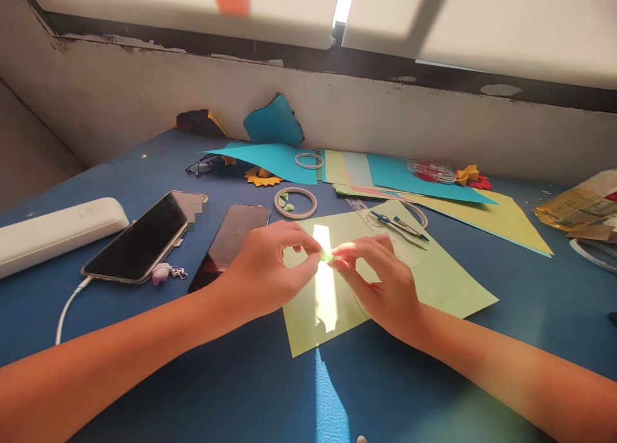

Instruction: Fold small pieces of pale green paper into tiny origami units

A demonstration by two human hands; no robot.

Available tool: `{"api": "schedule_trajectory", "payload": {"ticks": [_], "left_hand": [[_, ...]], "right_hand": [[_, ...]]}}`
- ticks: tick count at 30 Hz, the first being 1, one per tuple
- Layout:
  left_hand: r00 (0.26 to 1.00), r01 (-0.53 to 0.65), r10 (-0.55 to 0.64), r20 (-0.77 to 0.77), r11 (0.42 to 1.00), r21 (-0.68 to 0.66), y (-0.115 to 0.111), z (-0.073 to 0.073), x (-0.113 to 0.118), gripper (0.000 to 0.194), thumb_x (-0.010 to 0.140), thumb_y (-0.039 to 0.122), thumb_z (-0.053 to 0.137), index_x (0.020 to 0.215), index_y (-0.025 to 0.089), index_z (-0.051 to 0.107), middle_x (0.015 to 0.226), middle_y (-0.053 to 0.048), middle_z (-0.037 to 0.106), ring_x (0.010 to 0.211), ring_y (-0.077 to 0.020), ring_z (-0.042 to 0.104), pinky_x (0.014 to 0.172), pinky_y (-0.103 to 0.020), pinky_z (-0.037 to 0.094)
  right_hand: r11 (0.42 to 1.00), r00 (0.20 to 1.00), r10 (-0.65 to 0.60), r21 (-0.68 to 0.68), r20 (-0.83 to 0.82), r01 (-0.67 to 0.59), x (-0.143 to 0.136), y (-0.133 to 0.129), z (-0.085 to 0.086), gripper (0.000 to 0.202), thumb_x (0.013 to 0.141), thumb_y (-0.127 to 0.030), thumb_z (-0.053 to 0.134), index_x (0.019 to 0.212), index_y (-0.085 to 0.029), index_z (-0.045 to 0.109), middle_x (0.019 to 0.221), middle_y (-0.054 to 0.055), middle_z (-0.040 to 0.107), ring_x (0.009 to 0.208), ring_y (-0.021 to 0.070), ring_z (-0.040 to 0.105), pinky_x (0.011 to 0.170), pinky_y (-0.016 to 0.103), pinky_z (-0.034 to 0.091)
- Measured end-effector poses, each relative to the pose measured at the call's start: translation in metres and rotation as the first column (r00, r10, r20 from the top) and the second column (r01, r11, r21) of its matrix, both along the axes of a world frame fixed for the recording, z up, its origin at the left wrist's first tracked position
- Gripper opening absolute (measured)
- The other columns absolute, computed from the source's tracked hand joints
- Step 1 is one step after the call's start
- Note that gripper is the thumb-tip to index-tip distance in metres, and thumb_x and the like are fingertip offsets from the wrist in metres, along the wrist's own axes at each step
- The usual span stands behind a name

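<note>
A small light-green paper piece [326, 256] is pinched between my two hands, above a pale green sheet [453, 289]. My left hand [272, 263] grips its left side with thumb and index finger. On the right side, the fingertips of my right hand [380, 279] close on the same piece. A strip of sunlight falls across the sheet and the fingertips, so the piece's exact shape is hard to make out. Beyond my right hand, a compass [398, 227] lies on the sheet over a clear ruler [407, 253]. A tape roll [295, 203] with green scraps inside lies behind my hands.
Two phones [137, 240] [236, 237] and a white power strip [62, 234] lie at left. Blue sheets [270, 160], a yellow sheet [501, 218], glasses [200, 166] and paper flowers [263, 177] lie toward the wall. A plastic packet [583, 202] is at far right.
</note>
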State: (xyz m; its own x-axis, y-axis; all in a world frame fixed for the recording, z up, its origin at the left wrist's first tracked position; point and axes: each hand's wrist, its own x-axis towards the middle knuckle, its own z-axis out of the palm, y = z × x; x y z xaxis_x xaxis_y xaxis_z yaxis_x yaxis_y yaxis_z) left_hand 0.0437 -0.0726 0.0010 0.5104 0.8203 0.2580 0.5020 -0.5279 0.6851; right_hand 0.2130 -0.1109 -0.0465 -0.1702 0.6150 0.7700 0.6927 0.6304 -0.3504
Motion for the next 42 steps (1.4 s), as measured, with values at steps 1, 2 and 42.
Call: {"api": "schedule_trajectory", "payload": {"ticks": [1, 2, 42], "left_hand": [[1.0, 0.015, -0.015, -0.005, 0.998, 0.056, 0.0, -0.002, 0.0, 0.014, 0.074, 0.022, 0.055, 0.075, 0.019, 0.068, 0.076, -0.001, 0.065, 0.065, -0.0119, 0.052, 0.053, -0.022, 0.04], [0.999, 0.033, -0.032, -0.01, 0.993, 0.11, 0.0, -0.004, 0.0, 0.014, 0.075, 0.02, 0.054, 0.076, 0.018, 0.068, 0.076, -0.002, 0.065, 0.067, -0.0124, 0.053, 0.056, -0.022, 0.042], [0.976, 0.215, -0.217, -0.031, 0.917, 0.336, -0.005, -0.008, -0.004, 0.019, 0.077, 0.008, 0.05, 0.087, 0.008, 0.066, 0.084, -0.009, 0.062, 0.083, -0.0176, 0.051, 0.072, -0.031, 0.047]], "right_hand": [[1.0, 1.0, -0.003, 0.001, 0.006, 0.003, 0.0, 0.0, 0.0, 0.008, 0.081, -0.014, 0.058, 0.084, -0.02, 0.055, 0.065, -0.003, 0.062, 0.055, 0.0105, 0.053, 0.063, 0.031, 0.037], [1.0, 1.0, -0.006, 0.002, 0.014, 0.006, 0.0, 0.0, 0.0, 0.008, 0.08, -0.013, 0.058, 0.083, -0.02, 0.055, 0.065, -0.003, 0.062, 0.055, 0.0103, 0.053, 0.063, 0.031, 0.037], [0.988, 0.995, -0.027, 0.152, 0.091, 0.013, 0.005, 0.003, -0.002, 0.018, 0.075, -0.008, 0.063, 0.086, -0.019, 0.054, 0.068, -0.001, 0.065, 0.057, 0.0097, 0.058, 0.069, 0.032, 0.036]]}}
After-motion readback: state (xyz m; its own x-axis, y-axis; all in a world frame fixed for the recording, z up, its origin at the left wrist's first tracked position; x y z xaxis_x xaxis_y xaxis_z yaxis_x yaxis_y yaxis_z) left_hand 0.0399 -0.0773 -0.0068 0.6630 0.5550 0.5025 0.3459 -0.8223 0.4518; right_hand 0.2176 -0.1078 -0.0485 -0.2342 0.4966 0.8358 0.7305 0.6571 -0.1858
